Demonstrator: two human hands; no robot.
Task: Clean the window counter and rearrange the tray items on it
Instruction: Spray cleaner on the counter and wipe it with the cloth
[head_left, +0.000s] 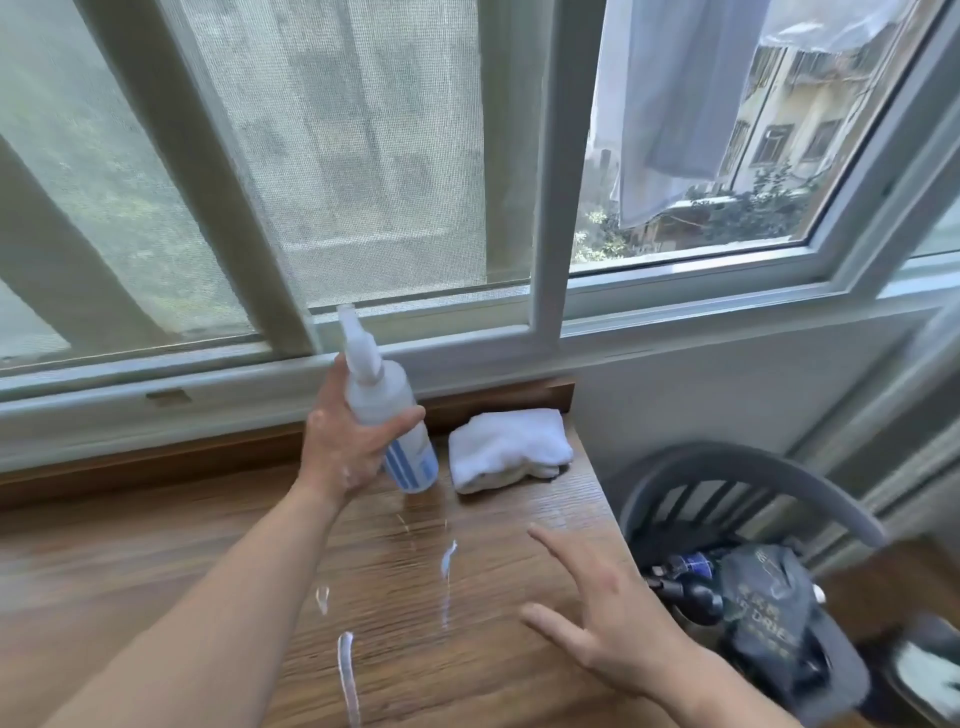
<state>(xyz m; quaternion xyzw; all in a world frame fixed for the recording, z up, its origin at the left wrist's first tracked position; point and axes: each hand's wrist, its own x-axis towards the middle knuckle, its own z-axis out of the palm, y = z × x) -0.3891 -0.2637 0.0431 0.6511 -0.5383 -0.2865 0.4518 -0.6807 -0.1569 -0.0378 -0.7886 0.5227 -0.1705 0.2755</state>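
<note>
Fingers (338, 376) of the left hand (345, 441) are curled round a spray bottle (379, 389), with the thumb on its near side. The hand grips it at the middle. The bottle is whitish with blue stripes near its base. It is tilted above the wooden counter (156, 545), with its nozzle up toward the window frame (545, 208) and its base not touching the wood.

The right hand (608, 623) holds nothing. Its fingers (550, 545) are straight and spread apart, low over the right part of the counter; I cannot tell if they touch the wood. Between the two hands, several thin white wet streaks (448, 556) lie on the counter.

A folded white cloth (509, 447) lies in the far right corner of the counter, just beside the bottle's base. Right of the counter's edge is a grey basket (727, 483) with dark bottles and a dark cloth item inside.
</note>
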